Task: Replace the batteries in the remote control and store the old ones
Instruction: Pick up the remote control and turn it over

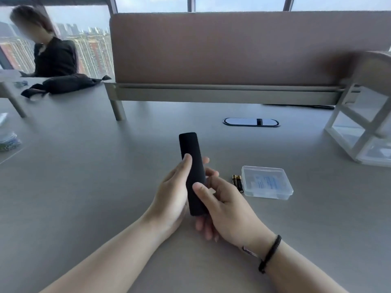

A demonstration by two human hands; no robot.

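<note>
Both my hands hold a black remote control point(191, 159) above the grey table point(84, 187), its plain back facing me and its long axis pointing away. My left hand point(171, 197) wraps its left side, thumb on the back. My right hand point(224, 210) grips the lower end, thumb pressed on the back and fingers underneath. Two black and gold batteries point(238, 182) lie side by side on the table to the right, touching the left side of a clear plastic box point(267, 182) whose lid is closed.
A brown partition screen point(232, 49) crosses the back of the table, with a cable port point(250, 122) in front of it. A white shelf frame point(364, 127) stands at the right. A person sits at the far left behind a black bag point(65, 83).
</note>
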